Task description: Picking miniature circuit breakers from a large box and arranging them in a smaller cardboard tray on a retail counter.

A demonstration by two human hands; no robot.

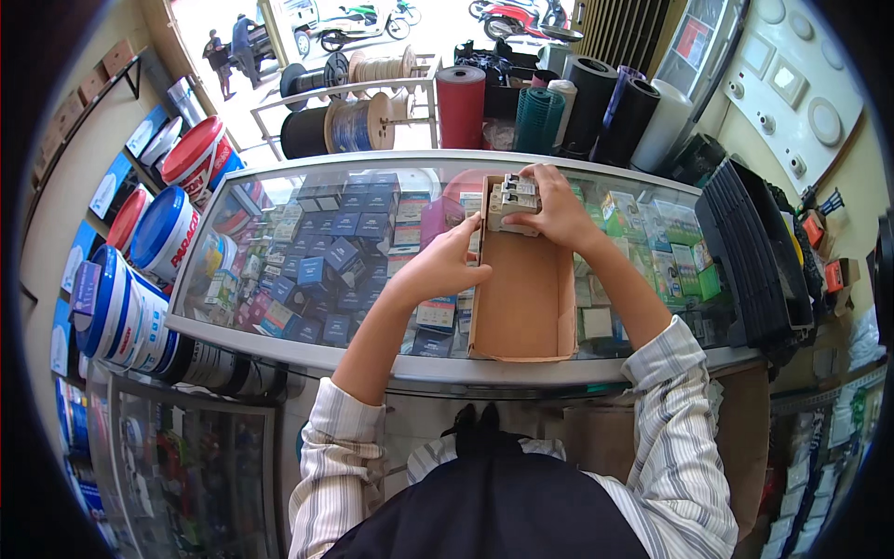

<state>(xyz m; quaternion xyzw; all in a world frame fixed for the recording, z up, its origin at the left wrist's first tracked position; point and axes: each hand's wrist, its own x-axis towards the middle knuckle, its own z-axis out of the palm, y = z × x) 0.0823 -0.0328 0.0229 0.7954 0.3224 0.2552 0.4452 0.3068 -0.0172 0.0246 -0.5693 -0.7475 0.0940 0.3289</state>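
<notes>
An open cardboard box (525, 300) lies lengthwise on the glass-topped display counter (447, 370). At its far end are white circuit breakers (515, 199), side by side. My right hand (555, 209) grips the breakers, thumb on the near side and fingers over the far side. My left hand (447, 258) holds the box's left wall, its fingertips near the far left part and its thumb at the rim. The near part of the box shows bare cardboard. Under the glass lie small dark blue boxes (342, 255) and other packages.
Black plastic trays (751, 258) stand at the counter's right end. Paint buckets (164, 230) line the left side. Beyond the counter are cable spools (360, 122) on a rack and upright rolls, one red (460, 108). Two people are outside at the far left, near parked motorbikes (517, 19).
</notes>
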